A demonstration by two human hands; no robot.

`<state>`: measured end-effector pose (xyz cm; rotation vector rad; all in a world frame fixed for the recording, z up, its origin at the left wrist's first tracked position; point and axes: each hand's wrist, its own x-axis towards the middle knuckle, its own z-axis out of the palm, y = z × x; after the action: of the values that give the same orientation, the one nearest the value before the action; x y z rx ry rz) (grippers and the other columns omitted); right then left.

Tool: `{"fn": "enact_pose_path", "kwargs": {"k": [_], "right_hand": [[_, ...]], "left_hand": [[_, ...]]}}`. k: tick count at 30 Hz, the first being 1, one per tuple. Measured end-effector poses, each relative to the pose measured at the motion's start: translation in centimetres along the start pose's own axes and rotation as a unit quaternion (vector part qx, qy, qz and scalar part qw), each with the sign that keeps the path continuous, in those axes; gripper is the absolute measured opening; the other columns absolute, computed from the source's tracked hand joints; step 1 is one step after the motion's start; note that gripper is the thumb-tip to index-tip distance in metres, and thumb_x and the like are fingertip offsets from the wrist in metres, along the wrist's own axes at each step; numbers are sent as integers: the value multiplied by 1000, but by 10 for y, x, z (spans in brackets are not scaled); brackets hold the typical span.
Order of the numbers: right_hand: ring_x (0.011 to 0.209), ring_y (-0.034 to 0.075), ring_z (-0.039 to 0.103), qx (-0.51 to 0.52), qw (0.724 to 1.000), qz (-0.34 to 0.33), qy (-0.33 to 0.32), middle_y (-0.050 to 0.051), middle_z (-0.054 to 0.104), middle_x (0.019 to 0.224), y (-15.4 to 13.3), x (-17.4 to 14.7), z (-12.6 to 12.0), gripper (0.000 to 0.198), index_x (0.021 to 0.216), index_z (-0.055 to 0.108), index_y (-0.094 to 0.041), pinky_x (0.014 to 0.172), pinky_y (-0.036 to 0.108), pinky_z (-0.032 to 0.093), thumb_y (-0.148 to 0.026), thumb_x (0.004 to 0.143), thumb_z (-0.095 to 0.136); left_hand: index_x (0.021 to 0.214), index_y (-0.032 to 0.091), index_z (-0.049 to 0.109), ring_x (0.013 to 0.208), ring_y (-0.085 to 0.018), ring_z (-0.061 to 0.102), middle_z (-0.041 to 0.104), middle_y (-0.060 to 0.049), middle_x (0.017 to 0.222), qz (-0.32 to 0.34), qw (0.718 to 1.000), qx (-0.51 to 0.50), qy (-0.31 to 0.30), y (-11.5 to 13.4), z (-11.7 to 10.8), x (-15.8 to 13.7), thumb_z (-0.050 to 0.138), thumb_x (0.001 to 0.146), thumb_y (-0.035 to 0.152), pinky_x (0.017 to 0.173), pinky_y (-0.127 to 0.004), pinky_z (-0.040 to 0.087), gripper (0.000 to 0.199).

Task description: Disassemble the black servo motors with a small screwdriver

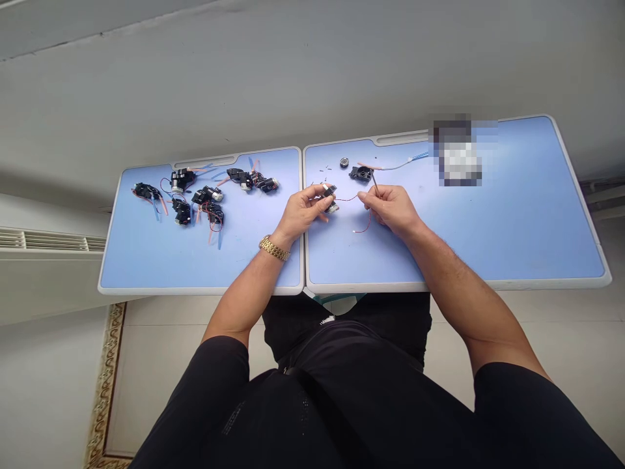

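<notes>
My left hand (303, 213) is closed around a small black motor unit (332, 207) with a silvery end, above the right-hand table. From that unit a thin twisted red wire (347, 198) runs to my right hand (390, 207), which pinches it between thumb and finger. A slim brownish stick-like tool (375, 184) also sticks up out of the right hand; its exact kind is unclear. The wire's loose end, tipped with a small white connector (354, 231), hangs below. Just beyond the hands lie a black plastic housing (361, 174) and a small round black part (344, 162).
On the left-hand table (146, 260) several black motor assemblies (183, 179) lie with orange and blue strips. A blue-and-white cable (405, 161) stretches right toward a blurred-out object (459, 156). Tiny dark bits lie near the housing. A wall rises behind both tables.
</notes>
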<state>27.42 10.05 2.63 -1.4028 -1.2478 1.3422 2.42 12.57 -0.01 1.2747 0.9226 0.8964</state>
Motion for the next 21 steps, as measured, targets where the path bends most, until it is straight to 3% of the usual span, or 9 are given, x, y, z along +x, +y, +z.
{"fn": "enact_pose_path", "kwargs": {"k": [3,7,11,15,21], "right_hand": [[52,9,33,-17,1000,-3,-26,-5,43,52,-2,-1,-2,61,60,56,-24,50,30,22,-70,75,92],[49,8,33,-11,996,2,-90,-6,43,52,-4,-3,-8,61,59,57,-23,51,30,22,-70,75,93],[54,8,34,-8,981,4,-195,-6,45,55,-8,-6,-15,61,58,57,-22,55,30,24,-67,73,96],[61,9,34,-72,953,-5,-294,-6,43,57,-8,-7,-18,57,57,57,-21,60,30,25,-61,80,91],[61,11,33,-163,938,-18,-307,-6,41,58,-7,-10,-15,53,58,54,-22,59,30,25,-55,88,82]], "left_hand": [[126,19,75,103,-22,83,79,-12,124,2,1000,-10,-5,1,-2,0,91,92,58,70,-26,69,54],[127,20,73,106,-23,84,78,-11,126,0,999,-31,8,0,-3,0,92,91,55,68,-25,68,53],[126,22,70,105,-22,84,77,-10,126,-6,999,-33,32,-3,-4,2,95,88,51,61,-22,65,53],[117,22,68,102,-22,84,74,-7,114,-10,996,-46,71,-4,-4,4,101,82,52,52,-19,58,57],[108,22,62,96,-22,84,68,-3,100,-5,994,-57,94,-5,-5,7,100,78,67,44,-18,51,66]]}}
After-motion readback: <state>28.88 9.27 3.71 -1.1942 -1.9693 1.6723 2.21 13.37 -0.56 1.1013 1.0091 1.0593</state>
